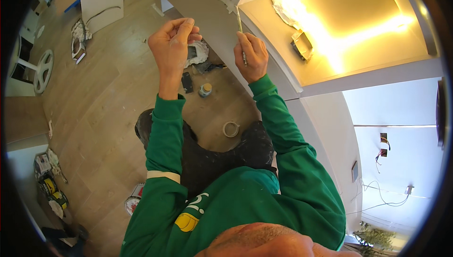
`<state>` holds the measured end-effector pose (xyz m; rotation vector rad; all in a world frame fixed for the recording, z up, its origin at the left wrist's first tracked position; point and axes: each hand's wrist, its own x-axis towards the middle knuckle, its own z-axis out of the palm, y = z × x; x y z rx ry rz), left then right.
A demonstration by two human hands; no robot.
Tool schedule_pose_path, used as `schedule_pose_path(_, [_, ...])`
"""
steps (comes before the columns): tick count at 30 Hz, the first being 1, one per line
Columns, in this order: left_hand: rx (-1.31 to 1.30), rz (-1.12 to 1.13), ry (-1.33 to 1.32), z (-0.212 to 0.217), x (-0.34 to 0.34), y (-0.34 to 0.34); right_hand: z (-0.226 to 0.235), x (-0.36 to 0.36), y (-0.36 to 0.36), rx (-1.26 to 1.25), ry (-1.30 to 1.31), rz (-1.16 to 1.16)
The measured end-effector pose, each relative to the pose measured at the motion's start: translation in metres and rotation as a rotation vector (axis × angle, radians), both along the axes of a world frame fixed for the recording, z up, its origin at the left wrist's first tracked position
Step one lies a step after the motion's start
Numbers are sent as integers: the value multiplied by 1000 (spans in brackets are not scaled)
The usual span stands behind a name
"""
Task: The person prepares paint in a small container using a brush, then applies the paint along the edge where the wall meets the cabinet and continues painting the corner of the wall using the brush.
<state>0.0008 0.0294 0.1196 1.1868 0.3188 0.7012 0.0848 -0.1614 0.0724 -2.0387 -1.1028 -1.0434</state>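
My right hand (251,56) is closed around a thin, paint-flecked stick (239,20), which points away from me along the grey-white cabinet panel. A pale, tape-like strip (226,3) shows at the stick's far end; whether it is fixed to the stick or to the panel, I cannot tell. Raised over the floor to the left, my left hand (173,40) has its fingers curled in and the thumb pressed against them. Anything inside that grip is hidden. Beyond the right hand is a cabinet opening (368,7) lit by bright yellow strips.
Below my hands are a small corked jar (205,90), a dark flat piece (187,82) and a crumpled white wrapping (200,51). A tape roll (230,129) lies between my legs. A tin (135,199) stands by my left side. A small box (302,44) sits in the cabinet.
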Motion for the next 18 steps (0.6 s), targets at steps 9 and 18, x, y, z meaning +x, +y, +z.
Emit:
schedule_pose_path(9, [27,-19,40,1,-6,4,-19,6,12,-43,69,-64])
schedule_pose_path(18, [53,-40,60,-1,-6,5,-29,4,18,-7,134,-97])
